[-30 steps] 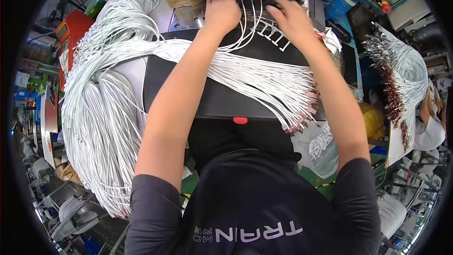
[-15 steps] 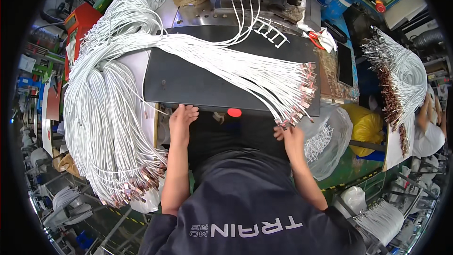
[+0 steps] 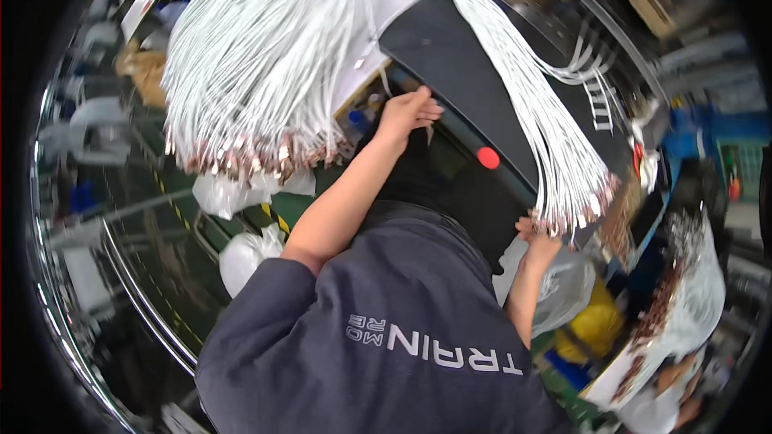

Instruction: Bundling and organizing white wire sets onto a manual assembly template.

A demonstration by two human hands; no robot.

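Note:
My left hand (image 3: 408,115) is at the front edge of the black board (image 3: 450,48), its fingers curled together. A thin white cable (image 3: 386,80) runs into this hand; its far end is hidden. My right hand (image 3: 542,247) is closed at the near end of a long bundle of white cables (image 3: 527,96) lying across the board. Its fingertips are among the copper-coloured connector ends (image 3: 583,207) and seem to pinch a cable there, though blur and the connectors partly hide them. A much larger bundle of white cables (image 3: 265,56) hangs to the left, connectors downward.
A red round knob (image 3: 488,158) sits under the board's front edge. White clips (image 3: 599,104) lie at its far right. Beyond my right hand are a clear plastic bag (image 3: 563,289) and a yellow bag (image 3: 591,325). More cables (image 3: 683,297) are at the right, with a person's hand nearby.
The whole view has swung round, so the board now slants down to the right and the large left bundle shows more fully. Both hands stay near the same places at the board.

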